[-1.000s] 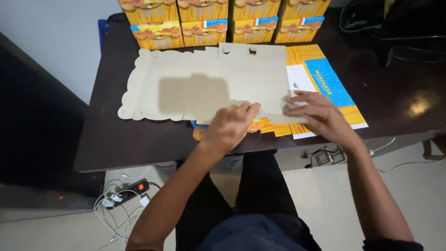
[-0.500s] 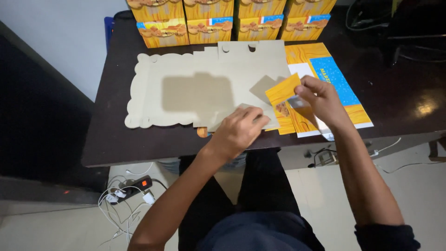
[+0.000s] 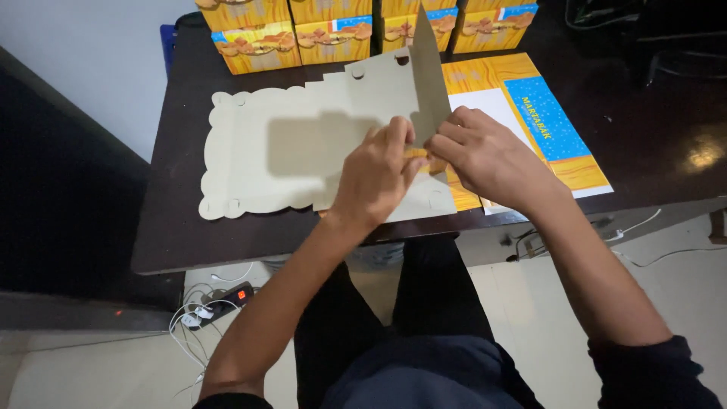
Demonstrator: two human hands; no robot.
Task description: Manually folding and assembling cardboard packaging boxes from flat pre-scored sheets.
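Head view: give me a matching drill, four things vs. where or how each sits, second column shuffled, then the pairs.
Things:
1. cardboard blank
2. raised flap
3. folded boxes
4. power strip

Place or state:
A. on the floor under the table
B. stacked in a row at the table's far edge
C. standing upright between the two hands
D. lying flat, plain side up

Pairs: 1-D, 2-C, 3-B, 4-A
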